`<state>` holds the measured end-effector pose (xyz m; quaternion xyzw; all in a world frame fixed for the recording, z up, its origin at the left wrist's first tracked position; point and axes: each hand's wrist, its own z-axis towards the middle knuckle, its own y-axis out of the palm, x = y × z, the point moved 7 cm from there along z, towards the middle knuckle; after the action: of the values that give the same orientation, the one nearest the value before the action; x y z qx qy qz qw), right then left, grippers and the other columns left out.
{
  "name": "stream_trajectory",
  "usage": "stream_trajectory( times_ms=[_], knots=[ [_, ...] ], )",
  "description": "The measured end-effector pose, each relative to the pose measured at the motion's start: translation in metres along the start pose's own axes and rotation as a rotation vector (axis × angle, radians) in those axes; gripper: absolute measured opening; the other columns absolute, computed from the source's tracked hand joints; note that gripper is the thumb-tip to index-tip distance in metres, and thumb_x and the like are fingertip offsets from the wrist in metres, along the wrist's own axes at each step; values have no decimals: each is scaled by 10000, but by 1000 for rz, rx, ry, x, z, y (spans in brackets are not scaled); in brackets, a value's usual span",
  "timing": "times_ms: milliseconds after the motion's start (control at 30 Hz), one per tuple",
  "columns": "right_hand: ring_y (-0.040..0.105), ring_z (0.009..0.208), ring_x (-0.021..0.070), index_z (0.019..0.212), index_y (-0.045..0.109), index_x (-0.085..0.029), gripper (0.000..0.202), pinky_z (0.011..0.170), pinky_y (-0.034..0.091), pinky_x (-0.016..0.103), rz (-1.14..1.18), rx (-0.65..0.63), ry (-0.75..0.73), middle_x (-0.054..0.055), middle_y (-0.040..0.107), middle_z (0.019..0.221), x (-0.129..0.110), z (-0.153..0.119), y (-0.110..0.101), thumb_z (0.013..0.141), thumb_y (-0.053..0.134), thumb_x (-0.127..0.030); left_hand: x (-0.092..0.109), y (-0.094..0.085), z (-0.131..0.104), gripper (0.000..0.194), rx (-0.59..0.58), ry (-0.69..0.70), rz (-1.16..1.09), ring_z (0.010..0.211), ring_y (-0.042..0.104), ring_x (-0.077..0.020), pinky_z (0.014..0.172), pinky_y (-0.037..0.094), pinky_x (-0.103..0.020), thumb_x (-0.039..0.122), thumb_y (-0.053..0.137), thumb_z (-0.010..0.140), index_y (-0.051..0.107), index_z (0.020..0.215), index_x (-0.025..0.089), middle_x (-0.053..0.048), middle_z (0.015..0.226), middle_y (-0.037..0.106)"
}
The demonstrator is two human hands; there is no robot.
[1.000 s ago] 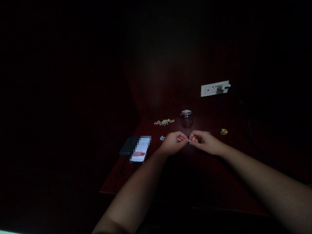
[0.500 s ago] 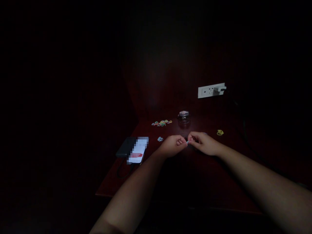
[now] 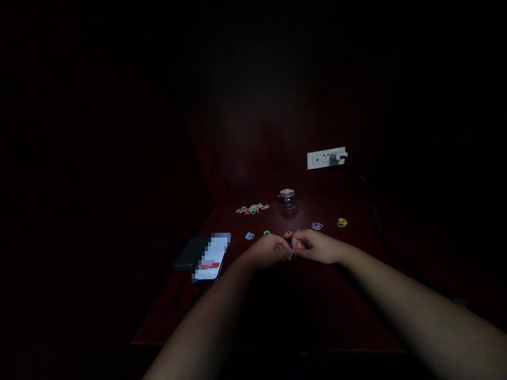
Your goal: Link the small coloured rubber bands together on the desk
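My left hand [image 3: 272,250] and my right hand [image 3: 319,246] meet above the table, fingertips pinched together on a small pale blue band [image 3: 292,253]. Most of the band is hidden by the fingers. Just beyond my hands lie small groups of rings: light blue [image 3: 249,236], green [image 3: 266,233], orange-red [image 3: 288,234], purple [image 3: 317,226] and yellow [image 3: 342,222]. A mixed-colour pile of rings [image 3: 252,209] is spread farther back on the left.
A lidded clear jar [image 3: 287,199] stands at the back of the dark red table [image 3: 158,322]. On the left, a lit phone [image 3: 214,258] lies beside a black block [image 3: 189,253]. A wall socket [image 3: 325,158] holds a plug with a hanging cable.
The view has shifted, so the jar and socket appear lower and farther left. My hands sit slightly nearer the front, still pinching the band, and the green, orange-red and purple rings now show.
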<state>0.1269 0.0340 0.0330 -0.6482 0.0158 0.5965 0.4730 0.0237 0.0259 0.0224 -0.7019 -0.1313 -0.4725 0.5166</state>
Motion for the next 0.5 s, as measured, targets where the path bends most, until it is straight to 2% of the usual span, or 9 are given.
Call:
stream_trajectory(
  times_ms=[300,500],
  knots=[
    [365,527,77,687,485,-161,120,478,287,193,-9,59,-1,-41,436,589,2,1,-1,722,566,-242,-5,1,0,302,-17,-13,-18,622,581,-118,563,412,-206,396,565,742,672,790,118,-59,732,671],
    [374,533,76,694,483,-159,107,480,291,196,6,27,-7,-39,440,606,2,1,0,726,559,-228,-7,1,1,264,-13,-56,-81,610,589,-117,539,412,-202,360,617,702,645,778,109,-69,737,678]
  ],
)
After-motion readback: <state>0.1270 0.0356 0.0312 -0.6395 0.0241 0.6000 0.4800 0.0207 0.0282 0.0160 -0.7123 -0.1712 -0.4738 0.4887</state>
